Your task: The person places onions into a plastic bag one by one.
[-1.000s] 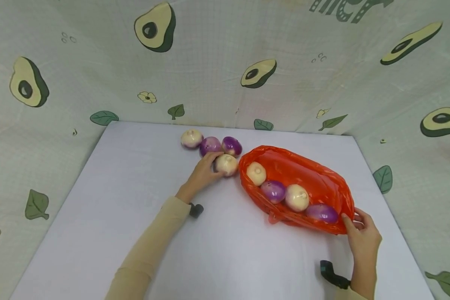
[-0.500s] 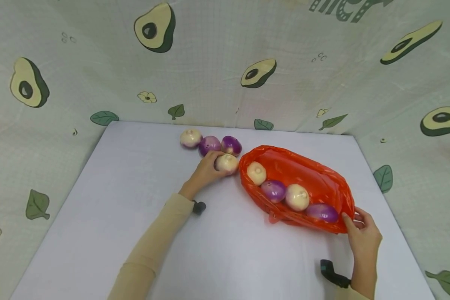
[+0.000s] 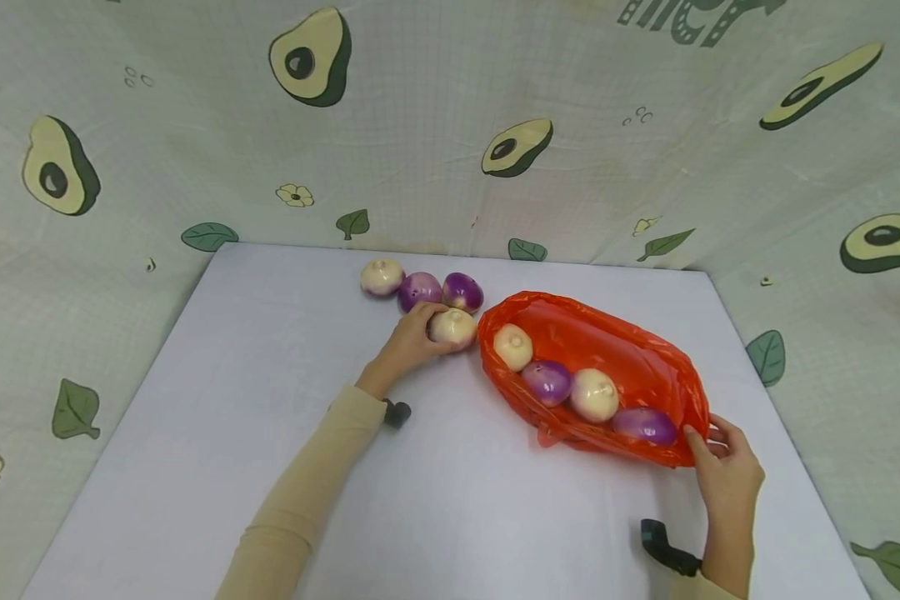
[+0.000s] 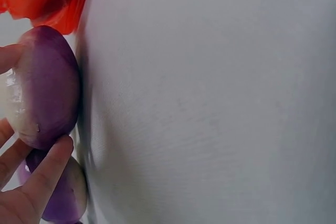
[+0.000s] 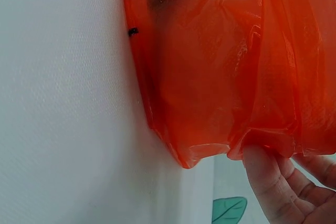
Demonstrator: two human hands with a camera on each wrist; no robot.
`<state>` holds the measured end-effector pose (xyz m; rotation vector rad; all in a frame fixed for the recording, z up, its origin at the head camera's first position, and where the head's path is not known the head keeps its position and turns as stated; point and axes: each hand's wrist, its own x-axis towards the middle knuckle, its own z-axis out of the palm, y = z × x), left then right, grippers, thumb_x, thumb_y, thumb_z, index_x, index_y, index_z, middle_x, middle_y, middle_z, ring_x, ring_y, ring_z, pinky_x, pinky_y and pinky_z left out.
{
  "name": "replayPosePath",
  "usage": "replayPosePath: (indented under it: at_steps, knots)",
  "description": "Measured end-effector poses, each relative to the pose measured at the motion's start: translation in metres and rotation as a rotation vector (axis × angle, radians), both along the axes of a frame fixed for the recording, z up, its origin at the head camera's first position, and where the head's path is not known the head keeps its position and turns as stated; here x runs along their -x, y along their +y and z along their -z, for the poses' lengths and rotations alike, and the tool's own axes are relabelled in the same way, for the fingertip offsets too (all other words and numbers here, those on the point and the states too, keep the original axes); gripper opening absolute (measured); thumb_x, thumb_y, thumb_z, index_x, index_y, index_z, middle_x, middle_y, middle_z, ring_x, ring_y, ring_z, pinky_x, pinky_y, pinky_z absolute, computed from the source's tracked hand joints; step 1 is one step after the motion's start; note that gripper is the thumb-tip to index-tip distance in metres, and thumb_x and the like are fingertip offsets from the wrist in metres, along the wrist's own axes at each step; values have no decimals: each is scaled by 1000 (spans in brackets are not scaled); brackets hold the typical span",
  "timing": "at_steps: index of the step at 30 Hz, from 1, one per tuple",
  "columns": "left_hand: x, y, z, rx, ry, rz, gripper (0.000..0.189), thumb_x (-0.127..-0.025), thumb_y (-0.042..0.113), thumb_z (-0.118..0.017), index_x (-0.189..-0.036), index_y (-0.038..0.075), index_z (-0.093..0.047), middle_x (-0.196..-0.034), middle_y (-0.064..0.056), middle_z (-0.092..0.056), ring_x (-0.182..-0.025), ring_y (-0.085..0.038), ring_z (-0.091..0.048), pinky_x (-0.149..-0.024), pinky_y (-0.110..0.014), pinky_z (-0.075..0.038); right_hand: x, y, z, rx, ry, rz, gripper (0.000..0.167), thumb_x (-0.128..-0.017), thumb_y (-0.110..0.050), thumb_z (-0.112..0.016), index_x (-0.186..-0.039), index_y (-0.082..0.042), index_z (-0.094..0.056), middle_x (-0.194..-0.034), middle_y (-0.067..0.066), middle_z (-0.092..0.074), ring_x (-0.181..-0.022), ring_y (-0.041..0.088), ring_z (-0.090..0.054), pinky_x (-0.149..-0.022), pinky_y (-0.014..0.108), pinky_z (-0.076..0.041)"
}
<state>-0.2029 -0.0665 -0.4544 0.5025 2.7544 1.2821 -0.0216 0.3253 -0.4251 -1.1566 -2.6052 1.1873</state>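
Observation:
My left hand [image 3: 412, 337] grips a purple-and-white turnip [image 3: 453, 329], thumb on one side and fingers on the other. The turnip [image 4: 50, 87] appears to rest on the table beside the bag in the left wrist view. Behind it sit a white-topped turnip [image 3: 382, 277], a light purple turnip [image 3: 420, 291] and a dark purple turnip [image 3: 463, 292]. A red plastic bag [image 3: 615, 333] lies with its mouth spread wide, several turnips [image 3: 594, 395] inside. At the bag's right end, my right hand [image 3: 726, 467] pinches the rim; the right wrist view shows the thumb [image 5: 262, 169] against the plastic.
A white table [image 3: 285, 358] carries everything. Behind and beside it hangs a pale cloth [image 3: 420, 100] printed with avocados and leaves. Dark wrist camera mounts [image 3: 663, 546] stick out near both wrists.
My left hand has shifted slightly right and closed more snugly round the turnip, which stays almost where it was. The right hand and the bag have barely moved.

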Motion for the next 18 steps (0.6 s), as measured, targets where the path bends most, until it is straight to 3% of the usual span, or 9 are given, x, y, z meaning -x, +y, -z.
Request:
replayPosePath:
  at_steps: [6,13,18]
  knots:
    - [0,-1,0,1,-17,1,64,-72,29,-80,-125,7,-52,-128,-11,-50,-119,-26,-49,-104,-41,-39,0,-1,0,4,-9,0,64,-92,-45,-48,-145,-13,-30,-136,18,-43,-115,30,-44,-77,28,-55]
    - [-2,-2,-2,4,-25,14,64,-72,32,-79,-125,8,-52,-128,-11,-51,-117,-25,-49,-104,-41,-39,-1,-1,1,-2,-11,6,64,-92,-44,-48,-145,-13,-30,-136,17,-43,-115,30,-44,-78,30,-55]
    - [-6,-3,-2,-4,-19,30,63,-72,31,-80,-123,5,-53,-124,-12,-52,-113,-26,-51,-101,-41,-41,0,-2,1,5,-9,14,64,-92,-44,-47,-146,-14,-30,-137,17,-43,-116,30,-44,-91,42,-50]
